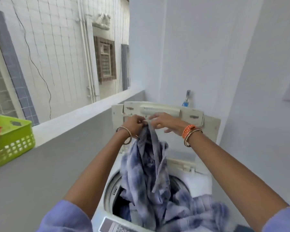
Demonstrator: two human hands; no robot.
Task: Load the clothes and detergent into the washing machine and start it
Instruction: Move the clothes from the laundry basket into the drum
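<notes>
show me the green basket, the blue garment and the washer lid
green basket (pixel 15 141), head view, its perforated front wall
blue garment (pixel 141 173), head view, the hanging middle
washer lid (pixel 196 114), head view, its raised underside

Home laundry balcony: top-loading washing machine (pixel 197 183); low parapet wall (pixel 84 114); neighbouring building's tiled wall (pixel 57 47) beyond

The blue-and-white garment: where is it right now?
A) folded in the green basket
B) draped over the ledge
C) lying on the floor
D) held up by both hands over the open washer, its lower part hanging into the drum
D: the left hand and right hand pinch the top of the garment, which trails down into the washing machine.
</notes>
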